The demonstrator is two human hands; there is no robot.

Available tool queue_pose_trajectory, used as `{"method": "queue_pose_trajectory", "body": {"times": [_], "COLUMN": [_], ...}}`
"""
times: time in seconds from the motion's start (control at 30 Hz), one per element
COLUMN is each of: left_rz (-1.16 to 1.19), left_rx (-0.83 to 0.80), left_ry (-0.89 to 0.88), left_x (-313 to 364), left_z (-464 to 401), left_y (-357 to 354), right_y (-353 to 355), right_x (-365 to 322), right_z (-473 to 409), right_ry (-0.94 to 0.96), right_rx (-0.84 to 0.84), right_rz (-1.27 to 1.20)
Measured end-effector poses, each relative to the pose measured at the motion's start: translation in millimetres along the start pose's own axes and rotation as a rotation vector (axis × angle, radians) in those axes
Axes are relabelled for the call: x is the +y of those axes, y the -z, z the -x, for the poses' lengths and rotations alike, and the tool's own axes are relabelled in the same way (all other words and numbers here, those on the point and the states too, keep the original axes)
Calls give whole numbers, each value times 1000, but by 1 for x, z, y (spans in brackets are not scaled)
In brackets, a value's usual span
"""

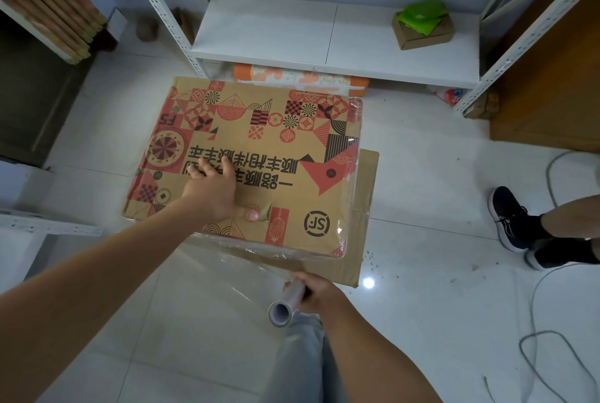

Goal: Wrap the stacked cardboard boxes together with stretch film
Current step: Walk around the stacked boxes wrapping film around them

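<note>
From the head camera, the printed box [253, 156] sits on a plain box [363, 208] whose right and near edges jut out beneath it; both stand on the glossy tiled floor [422, 321]. The far edge of the stack lies close to the white metal shelf [324, 39], with little room between. To the right, open tile runs to a second person's black shoes [509, 217] and a loose grey cable [545, 337]. To the left, bare floor reaches a shelf rail [48, 227] and a bundle of wooden slats [48, 3]. The near side is free apart from the wearer's own leg.

The left hand [211, 191] lies flat and open on the printed lid, fingers spread, thumb near a torn patch by the near edge. The right hand [316, 292] is closed around the roll [287, 303], held just off the stack's near right corner, below the lid. Film [246, 259] stretches from the roll to the near side of the stack and shows as a shiny, wrinkled skin along the near and right edges.

The top box is brown card printed with red and black patterns; the roll's core is a pale hollow tube. On the shelf sits a small carton [422, 32] with a green bag [422, 14] on it.
</note>
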State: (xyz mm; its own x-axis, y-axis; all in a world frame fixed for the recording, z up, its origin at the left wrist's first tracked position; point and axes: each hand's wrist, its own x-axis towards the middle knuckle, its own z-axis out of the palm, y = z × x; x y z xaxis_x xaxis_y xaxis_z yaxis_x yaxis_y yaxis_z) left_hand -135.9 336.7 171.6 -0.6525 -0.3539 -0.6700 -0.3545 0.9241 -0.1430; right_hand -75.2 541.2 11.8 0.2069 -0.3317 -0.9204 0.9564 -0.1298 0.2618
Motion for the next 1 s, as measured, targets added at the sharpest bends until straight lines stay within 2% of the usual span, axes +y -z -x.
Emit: {"method": "queue_pose_trajectory", "body": {"times": [0.1, 0.33, 0.53, 0.73, 0.87, 1.0], "left_rz": [-13, -8, -2, 1, -17, -21], "left_rx": [10, -23, -30, -34, -26, -19], "left_ry": [-22, -42, -42, -43, -35, -25], "left_x": [-6, -8, -6, -5, -6, -5], "left_z": [-5, -10, -12, -14, -15, -14], "left_y": [2, 3, 1, 1, 0, -2], "right_y": [-9, -11, 6, 4, 15, 37], "right_x": [3, -5, -19, -15, -16, -28], "right_z": [-4, -6, 10, 25, 13, -21], "right_ry": [22, 147, 148, 156, 83, 118], "right_rx": [10, 204, 84, 21, 102, 181], "right_rz": [16, 172, -150, -2, 63, 239]}}
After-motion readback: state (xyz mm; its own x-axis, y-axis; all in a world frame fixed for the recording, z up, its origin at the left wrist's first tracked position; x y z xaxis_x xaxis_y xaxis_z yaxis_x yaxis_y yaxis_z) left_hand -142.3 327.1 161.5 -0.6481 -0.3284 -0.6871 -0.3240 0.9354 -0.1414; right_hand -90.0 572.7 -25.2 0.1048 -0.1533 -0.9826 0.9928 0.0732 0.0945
